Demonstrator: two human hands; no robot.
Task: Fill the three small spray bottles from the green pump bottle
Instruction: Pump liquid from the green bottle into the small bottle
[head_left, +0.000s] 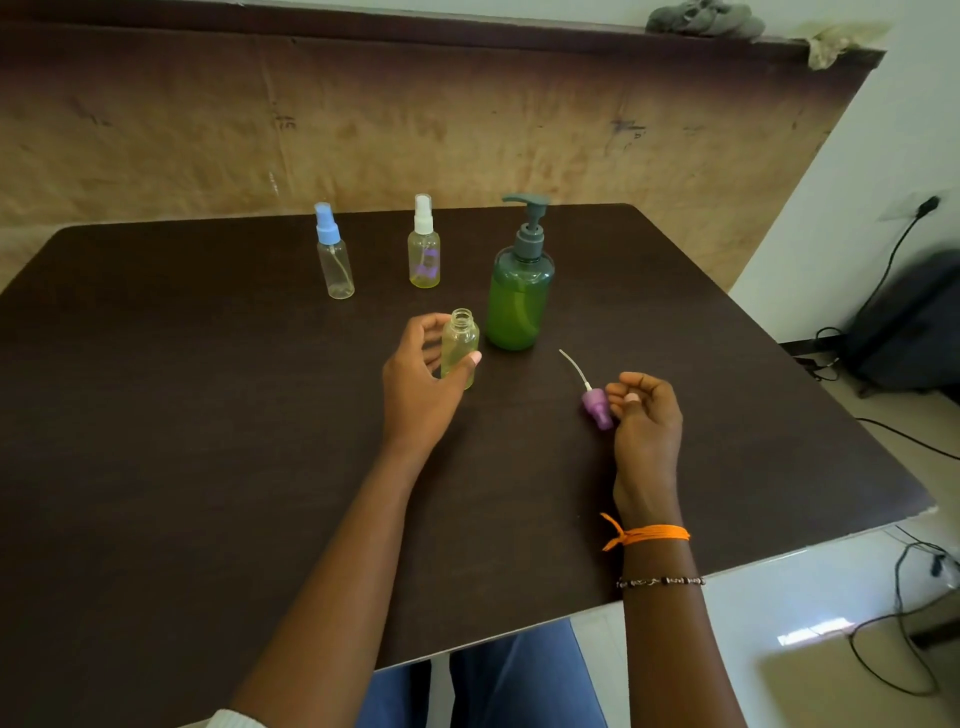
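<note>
Three spray bottles stand near the pump bottle (519, 291): the blue-capped (335, 254) and white-capped (424, 249) behind-left, capped, and the open bottle (460, 345) just left, gripped by the left hand (421, 379). The right hand (644, 415), front-right of the pump bottle, fingers loosely curled, touches the purple cap (597, 408) lying on the table (208, 415); whether it grasps it cannot be told. Judged: filling barely begun.

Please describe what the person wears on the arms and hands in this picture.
Both hands are bare. The right wrist carries an orange thread tied with a loose end, and below it a thin beaded bracelet. The left forearm is bare; a white sleeve edge shows near the elbow.
</note>
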